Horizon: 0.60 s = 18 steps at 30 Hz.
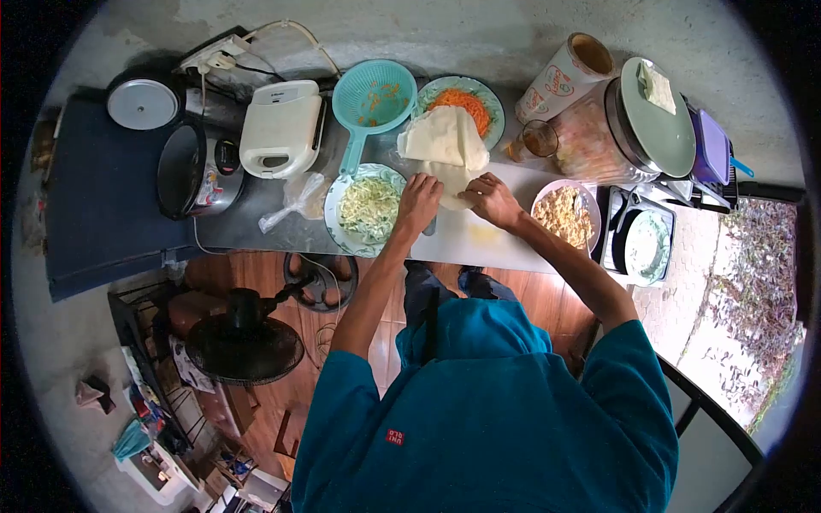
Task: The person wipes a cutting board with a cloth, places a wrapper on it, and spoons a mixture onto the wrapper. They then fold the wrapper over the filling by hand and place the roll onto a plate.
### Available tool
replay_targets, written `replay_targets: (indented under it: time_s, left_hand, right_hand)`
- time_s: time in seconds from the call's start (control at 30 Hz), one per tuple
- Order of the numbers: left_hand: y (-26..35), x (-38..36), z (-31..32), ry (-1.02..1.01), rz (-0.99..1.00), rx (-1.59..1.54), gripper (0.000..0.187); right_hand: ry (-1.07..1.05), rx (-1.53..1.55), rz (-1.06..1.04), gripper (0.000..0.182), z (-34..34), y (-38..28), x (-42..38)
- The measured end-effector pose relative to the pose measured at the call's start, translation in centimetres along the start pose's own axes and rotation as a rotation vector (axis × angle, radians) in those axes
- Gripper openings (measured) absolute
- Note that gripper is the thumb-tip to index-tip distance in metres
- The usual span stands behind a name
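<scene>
A thin, pale spring roll wrapper (451, 183) lies in front of me on a white board (462, 242). My left hand (421, 200) pinches its left edge with curled fingers. On the other side, my right hand (494, 202) is closed on the right edge. Just beyond, a stack of wrappers (443, 139) partly covers a plate of shredded carrot (466, 107). A plate of shredded cabbage (369, 209) stands left of my left hand. To the right of my right hand is a pink bowl (537, 208) of crumbly cooked filling (564, 216).
A turquoise strainer (375, 94), sandwich maker (282, 128) and black pot (184, 171) stand left. A knotted plastic bag (295, 201) lies near the cabbage. Right are a glass (532, 141), large jar (590, 137), paper tube (564, 77) and tray with bowl (646, 248).
</scene>
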<state>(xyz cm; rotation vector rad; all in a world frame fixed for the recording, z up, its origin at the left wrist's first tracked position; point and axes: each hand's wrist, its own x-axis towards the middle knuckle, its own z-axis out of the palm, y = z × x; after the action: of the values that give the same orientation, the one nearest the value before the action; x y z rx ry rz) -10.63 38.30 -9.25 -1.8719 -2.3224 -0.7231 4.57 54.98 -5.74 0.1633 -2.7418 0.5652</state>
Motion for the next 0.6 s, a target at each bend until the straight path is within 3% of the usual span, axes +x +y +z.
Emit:
replay_targets:
  time_s: [0.2, 0.33, 0.47, 0.57, 0.6]
  left_hand:
    - [0.2, -1.0, 0.0, -0.036, 0.046, 0.01, 0.026]
    - [0.7, -1.0, -0.2, -0.074, 0.0, 0.003, 0.032]
    - [1.5, -0.5, 0.0, -0.003, 0.054, 0.006, 0.039]
    - [1.7, -0.4, 1.2, 0.027, 0.092, 0.044, 0.033]
    - [1.8, -0.5, 1.5, 0.037, 0.117, 0.057, 0.031]
  right_hand:
    - [-0.086, 0.027, 0.054, 0.024, 1.5, -1.2, -1.5]
    - [-0.01, 0.096, 0.058, 0.027, -0.3, -2.0, 0.7]
    - [0.138, 0.088, 0.417, 0.051, 1.2, 2.1, 4.3]
    - [0.124, -0.08, 0.5, 0.058, 1.1, 4.3, 7.2]
    - [0.013, -0.108, 0.448, 0.059, 1.2, 4.5, 7.8]
